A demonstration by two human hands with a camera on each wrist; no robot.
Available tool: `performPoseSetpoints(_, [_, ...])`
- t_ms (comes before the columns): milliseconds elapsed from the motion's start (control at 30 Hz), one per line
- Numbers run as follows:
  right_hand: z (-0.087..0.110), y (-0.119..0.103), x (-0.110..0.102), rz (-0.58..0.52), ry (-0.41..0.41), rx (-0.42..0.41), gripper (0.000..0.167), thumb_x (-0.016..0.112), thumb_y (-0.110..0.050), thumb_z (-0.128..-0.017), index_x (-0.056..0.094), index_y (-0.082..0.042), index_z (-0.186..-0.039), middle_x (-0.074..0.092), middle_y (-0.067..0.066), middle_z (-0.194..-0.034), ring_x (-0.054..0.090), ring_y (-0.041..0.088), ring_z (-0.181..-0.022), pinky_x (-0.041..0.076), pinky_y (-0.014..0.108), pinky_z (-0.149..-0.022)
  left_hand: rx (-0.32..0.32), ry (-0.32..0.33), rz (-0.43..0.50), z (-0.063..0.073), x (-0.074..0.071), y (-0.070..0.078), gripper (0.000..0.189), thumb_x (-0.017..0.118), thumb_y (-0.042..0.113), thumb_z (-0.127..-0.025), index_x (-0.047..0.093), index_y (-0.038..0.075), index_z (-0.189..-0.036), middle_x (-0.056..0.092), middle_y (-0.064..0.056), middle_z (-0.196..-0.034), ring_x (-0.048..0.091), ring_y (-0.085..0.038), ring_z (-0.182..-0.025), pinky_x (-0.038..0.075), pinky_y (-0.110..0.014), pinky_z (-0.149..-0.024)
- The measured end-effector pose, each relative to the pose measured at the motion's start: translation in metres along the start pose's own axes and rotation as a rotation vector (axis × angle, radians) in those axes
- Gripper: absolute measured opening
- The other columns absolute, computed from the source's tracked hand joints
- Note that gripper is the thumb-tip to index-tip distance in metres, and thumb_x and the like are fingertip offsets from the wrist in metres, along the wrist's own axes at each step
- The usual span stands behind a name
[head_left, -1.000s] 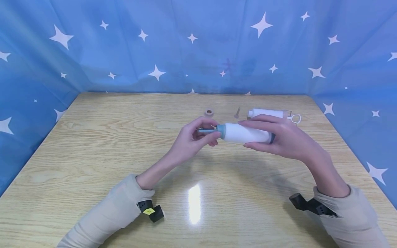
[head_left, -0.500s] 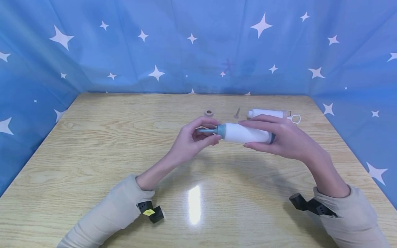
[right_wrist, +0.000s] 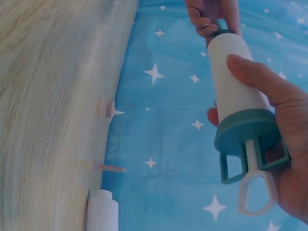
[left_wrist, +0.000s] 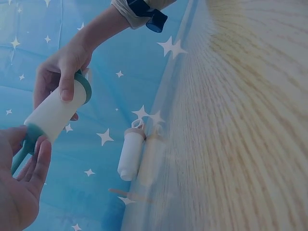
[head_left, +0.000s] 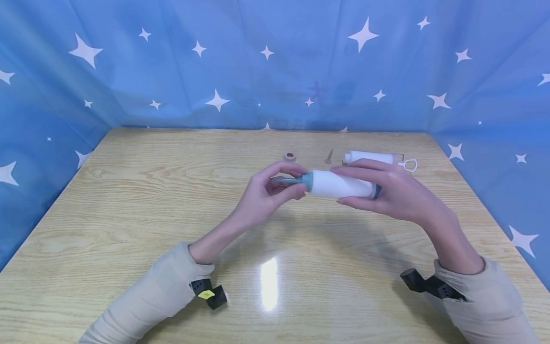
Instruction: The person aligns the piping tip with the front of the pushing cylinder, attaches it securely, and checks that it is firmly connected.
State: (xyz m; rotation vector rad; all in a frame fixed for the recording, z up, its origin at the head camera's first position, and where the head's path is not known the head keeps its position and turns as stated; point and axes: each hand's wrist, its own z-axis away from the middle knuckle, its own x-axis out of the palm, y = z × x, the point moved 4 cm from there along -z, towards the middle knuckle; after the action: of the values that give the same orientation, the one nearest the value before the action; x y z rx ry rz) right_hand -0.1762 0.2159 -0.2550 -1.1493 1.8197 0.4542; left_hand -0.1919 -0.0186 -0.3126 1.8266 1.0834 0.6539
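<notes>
A plunger syringe with a white barrel is held sideways above the table in the head view. Its barrel lies in my right hand, thumb on one side and fingers on the other. At its other end, my left hand pinches the teal screw cap between thumb and fingers. A slim teal nozzle points from the cap into my left palm. In the right wrist view, the teal collar has two side loops, and a white ring handle sticks out behind it.
A second white syringe lies at the back right of the wooden table, partly behind my right hand. Left of it are a thin brown nozzle and a beige ring cap. A blue star-patterned curtain surrounds the table.
The fingers of my left hand have shifted slightly around the cap, and the nozzle's angle has changed a little. My right hand and the barrel stay in place.
</notes>
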Motion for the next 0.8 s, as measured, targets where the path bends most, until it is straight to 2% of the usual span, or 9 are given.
performPoseSetpoints(133, [-0.0007,-0.0018,0.0007,0.0,-0.002,0.0,0.061,0.054,-0.062,-0.096,0.073,-0.011,-0.123,0.071,0.01,-0.117,0.07,0.029,-0.097,0.06,0.038,-0.061,0.019,-0.001,0.03,0.0,-0.0012,-0.0003,0.023,0.063,0.001,-0.099,0.063,-0.004,-0.122,0.066,-0.013,-0.117,0.072,-0.033,-0.085,0.062,-0.048,-0.079])
performPoseSetpoints(500, [-0.0003,-0.0035,0.0019,-0.004,-0.019,0.008,0.063,0.053,-0.063,-0.095,0.071,-0.011,-0.127,0.071,0.012,-0.117,0.069,0.031,-0.1,0.061,0.044,-0.063,0.032,0.022,-0.001,-0.0001,-0.0016,-0.0002,0.017,0.061,0.002,-0.1,0.066,-0.003,-0.116,0.067,-0.012,-0.115,0.072,-0.029,-0.082,0.063,-0.045,-0.077])
performPoseSetpoints(633, [-0.0003,-0.0039,0.0017,-0.005,-0.019,0.007,0.063,0.053,-0.063,-0.095,0.071,-0.011,-0.127,0.07,0.012,-0.118,0.068,0.032,-0.101,0.061,0.045,-0.065,0.027,0.032,-0.004,-0.0002,-0.0011,0.0001,0.018,0.063,-0.001,-0.099,0.065,-0.004,-0.116,0.067,-0.012,-0.114,0.072,-0.03,-0.084,0.063,-0.044,-0.078])
performPoseSetpoints(800, [-0.0002,-0.0041,0.001,-0.001,-0.012,0.0,0.063,0.053,-0.063,-0.095,0.071,-0.01,-0.125,0.071,0.013,-0.118,0.068,0.033,-0.102,0.061,0.046,-0.066,0.001,0.048,0.016,-0.0008,-0.0003,-0.0003,0.021,0.064,-0.002,-0.097,0.063,-0.007,-0.118,0.065,-0.014,-0.113,0.07,-0.038,-0.091,0.062,-0.045,-0.08])
